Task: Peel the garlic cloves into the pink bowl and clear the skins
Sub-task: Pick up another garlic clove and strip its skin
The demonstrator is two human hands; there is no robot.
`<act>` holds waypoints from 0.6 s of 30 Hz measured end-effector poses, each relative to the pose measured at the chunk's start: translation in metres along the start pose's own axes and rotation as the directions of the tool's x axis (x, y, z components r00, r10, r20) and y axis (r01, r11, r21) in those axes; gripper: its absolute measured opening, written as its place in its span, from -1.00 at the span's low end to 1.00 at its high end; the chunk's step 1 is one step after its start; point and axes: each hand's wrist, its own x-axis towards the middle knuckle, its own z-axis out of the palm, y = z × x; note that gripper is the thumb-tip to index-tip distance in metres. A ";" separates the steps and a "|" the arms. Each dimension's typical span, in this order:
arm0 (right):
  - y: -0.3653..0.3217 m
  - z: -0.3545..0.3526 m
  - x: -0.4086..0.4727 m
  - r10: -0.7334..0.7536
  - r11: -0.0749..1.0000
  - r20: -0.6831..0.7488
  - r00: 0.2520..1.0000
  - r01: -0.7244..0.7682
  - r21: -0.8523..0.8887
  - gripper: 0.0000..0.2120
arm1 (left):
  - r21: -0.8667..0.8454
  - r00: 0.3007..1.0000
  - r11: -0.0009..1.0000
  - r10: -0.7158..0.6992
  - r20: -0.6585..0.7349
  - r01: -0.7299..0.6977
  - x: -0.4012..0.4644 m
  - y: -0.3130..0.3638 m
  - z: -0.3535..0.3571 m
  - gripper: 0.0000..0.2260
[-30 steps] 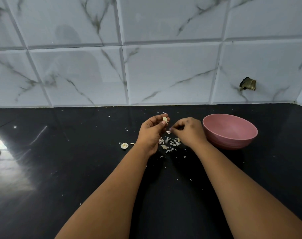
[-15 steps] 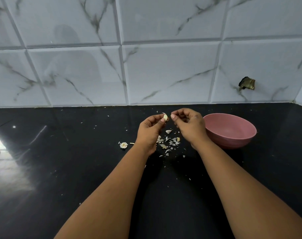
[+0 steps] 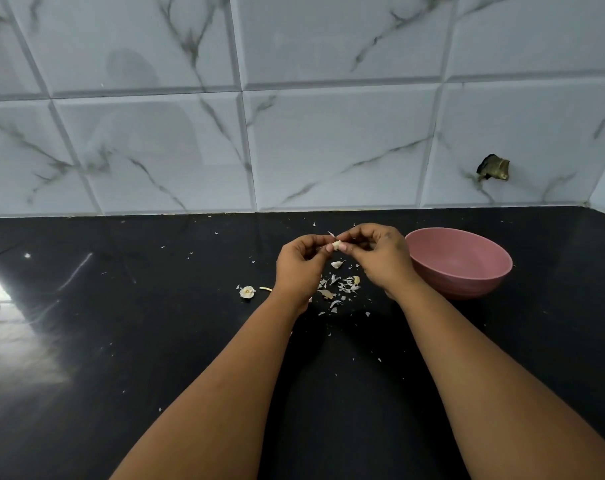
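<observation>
Above the black bench [image 3: 121, 341], left hand [image 3: 299, 268] and right hand [image 3: 380, 258] both pinch one garlic clove [image 3: 336, 244] in their grip, skins [image 3: 341, 287] scattered below, pink bowl [image 3: 462, 263] just right.

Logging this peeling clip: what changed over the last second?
The right hand rose from the skins on the counter and joined the left hand in pinching the garlic clove. The pink bowl and the garlic stub stayed put.
</observation>
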 end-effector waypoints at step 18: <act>0.001 0.008 -0.001 -0.212 0.932 0.007 0.977 0.205 -0.300 -0.94 | -0.038 0.997 0.999 0.007 -0.082 -0.010 -0.005 0.003 0.004 -0.90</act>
